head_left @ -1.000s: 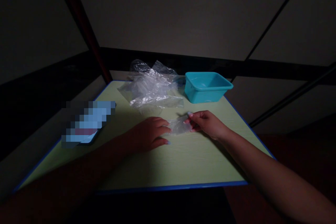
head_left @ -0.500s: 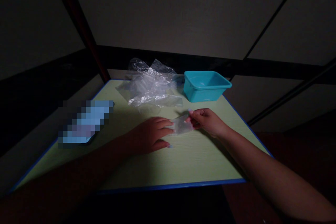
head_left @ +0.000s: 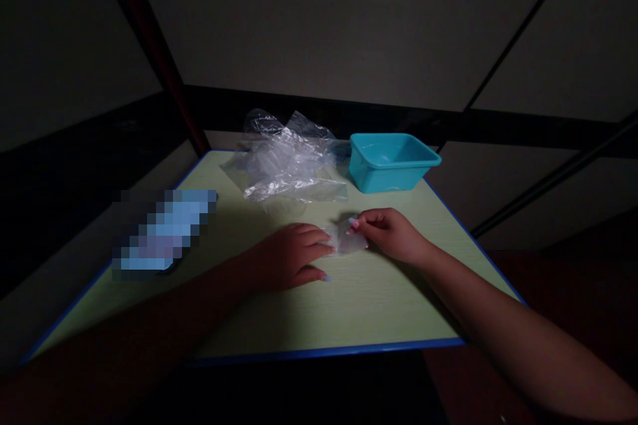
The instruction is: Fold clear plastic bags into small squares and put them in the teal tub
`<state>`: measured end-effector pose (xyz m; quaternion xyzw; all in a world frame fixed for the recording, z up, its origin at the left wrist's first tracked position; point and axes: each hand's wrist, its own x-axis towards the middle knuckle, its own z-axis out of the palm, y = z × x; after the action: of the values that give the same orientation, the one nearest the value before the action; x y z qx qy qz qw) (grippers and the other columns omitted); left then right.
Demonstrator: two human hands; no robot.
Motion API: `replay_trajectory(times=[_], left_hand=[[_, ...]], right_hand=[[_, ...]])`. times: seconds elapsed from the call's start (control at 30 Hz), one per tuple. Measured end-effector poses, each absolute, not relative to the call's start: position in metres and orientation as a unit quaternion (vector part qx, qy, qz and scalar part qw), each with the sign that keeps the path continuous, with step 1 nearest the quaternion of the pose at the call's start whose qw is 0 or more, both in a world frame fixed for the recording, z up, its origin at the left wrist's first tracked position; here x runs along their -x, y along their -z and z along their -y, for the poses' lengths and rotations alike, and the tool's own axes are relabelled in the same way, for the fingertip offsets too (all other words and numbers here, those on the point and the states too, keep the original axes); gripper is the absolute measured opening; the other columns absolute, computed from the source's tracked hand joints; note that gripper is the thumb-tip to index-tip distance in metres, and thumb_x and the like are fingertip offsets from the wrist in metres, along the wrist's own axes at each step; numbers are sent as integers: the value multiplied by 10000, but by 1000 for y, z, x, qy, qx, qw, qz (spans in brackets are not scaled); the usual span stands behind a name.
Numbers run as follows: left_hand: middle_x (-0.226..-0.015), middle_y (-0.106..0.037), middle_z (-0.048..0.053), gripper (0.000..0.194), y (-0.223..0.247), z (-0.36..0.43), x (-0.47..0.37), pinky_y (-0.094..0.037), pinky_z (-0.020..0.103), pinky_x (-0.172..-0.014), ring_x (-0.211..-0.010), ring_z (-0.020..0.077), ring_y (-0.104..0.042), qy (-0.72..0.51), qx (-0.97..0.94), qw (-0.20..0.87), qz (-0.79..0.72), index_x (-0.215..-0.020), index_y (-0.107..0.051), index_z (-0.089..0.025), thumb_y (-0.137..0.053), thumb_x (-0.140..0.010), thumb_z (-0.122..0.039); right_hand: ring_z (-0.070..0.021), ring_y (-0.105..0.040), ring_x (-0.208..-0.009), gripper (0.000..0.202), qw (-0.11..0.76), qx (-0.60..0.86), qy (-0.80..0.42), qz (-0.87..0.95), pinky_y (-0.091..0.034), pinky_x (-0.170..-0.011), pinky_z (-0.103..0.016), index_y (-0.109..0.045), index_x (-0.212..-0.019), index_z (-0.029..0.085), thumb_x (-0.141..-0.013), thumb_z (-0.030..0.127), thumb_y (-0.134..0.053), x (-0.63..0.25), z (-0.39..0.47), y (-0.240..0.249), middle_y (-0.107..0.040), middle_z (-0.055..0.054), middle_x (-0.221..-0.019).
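Note:
A small clear plastic bag lies on the pale green table between my hands. My left hand rests flat with its fingers stretched out, the fingertips over the bag's left end. At the bag's right side, my right hand pinches its edge between thumb and fingers and lifts it a little. The part of the bag under my left fingers is hidden.
A crumpled heap of clear plastic bags sits at the back of the table. To its right stands a turquoise plastic basin. A blurred-out flat device lies at the left edge.
My right hand has shifted slightly left toward my left hand, folding the bag's right side up and over. My left hand has stayed almost still.

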<state>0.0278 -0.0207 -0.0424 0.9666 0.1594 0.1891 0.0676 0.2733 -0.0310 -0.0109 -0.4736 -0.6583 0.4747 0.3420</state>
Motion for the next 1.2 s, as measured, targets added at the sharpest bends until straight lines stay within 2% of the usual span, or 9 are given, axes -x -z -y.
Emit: replay_trajectory(times=[0.13,0.33,0.43,0.6,0.8,0.9,1.0,1.1,1.2], left_hand=[[-1242,-624,184,494,44,21,-29,-437,461,-1006,-1158,303,-560,-189,-967,65,-159,-1242,-619,-114,-471,-959,-491],[-1282,-593,174,472,45,22,-31,-428,431,-1027,-1178,290,-546,-190,-965,85,-157,-1271,-586,-127,-487,-959,-467],[-1266,-595,159,459,43,22,-32,-434,431,-1017,-1161,286,-550,-183,-966,89,-161,-1287,-569,-153,-496,-955,-461],[-1237,-592,171,479,43,22,-33,-443,445,-991,-1120,303,-554,-180,-968,72,-159,-1275,-565,-133,-470,-958,-480],[-1094,-605,150,447,37,25,-34,-474,410,-902,-991,285,-568,-151,-970,82,-172,-1214,-603,-128,-466,-957,-468],[-1110,-597,157,468,36,26,-34,-465,413,-915,-1005,291,-557,-147,-971,81,-172,-1253,-581,-116,-472,-956,-460],[-1178,-580,161,466,37,26,-34,-444,423,-957,-1072,298,-537,-151,-969,82,-175,-1264,-571,-138,-477,-952,-471],[-1128,-586,149,425,40,26,-34,-447,428,-946,-1052,294,-540,-152,-967,86,-185,-1160,-620,-156,-467,-951,-493],[-1097,-587,144,441,42,26,-34,-451,434,-932,-1034,296,-546,-158,-966,87,-184,-1151,-627,-159,-453,-951,-512]], right_hand=[[-74,-347,-491,550,354,464,-448,677,-255,-475,-231,-579,-565,151,-735,668,-655,-273,31,11,-452,51,-499],[-154,-583,-702,441,384,398,-440,708,-456,-682,-296,-690,-788,154,-814,592,-639,-270,30,14,-669,-31,-760],[-195,-629,-884,323,378,344,-391,765,-477,-814,-351,-722,-953,175,-889,472,-612,-267,32,15,-702,-78,-940],[-199,-603,-962,207,362,290,-285,839,-474,-874,-369,-702,-1063,192,-918,304,-608,-261,37,16,-683,-84,-971],[-239,-575,-1094,566,366,341,-237,833,-471,-942,-426,-467,-1390,187,-887,382,-638,-264,41,21,-598,-133,-1168],[-318,-515,-1229,751,320,438,-204,815,-397,-1037,-518,-391,-1456,141,-860,544,-609,-270,40,27,-542,-203,-1303],[-399,-288,-1416,872,196,512,-200,812,-206,-1121,-631,-328,-1498,110,-854,666,-516,-272,39,30,-362,-253,-1506],[-390,-116,-1467,961,116,514,-210,824,-78,-1126,-671,-206,-1538,88,-849,699,-477,-268,40,29,-192,-252,-1573],[-356,-98,-1474,918,109,482,-220,841,-38,-1127,-667,-149,-1550,114,-871,622,-500,-263,44,26,-156,-224,-1583]])
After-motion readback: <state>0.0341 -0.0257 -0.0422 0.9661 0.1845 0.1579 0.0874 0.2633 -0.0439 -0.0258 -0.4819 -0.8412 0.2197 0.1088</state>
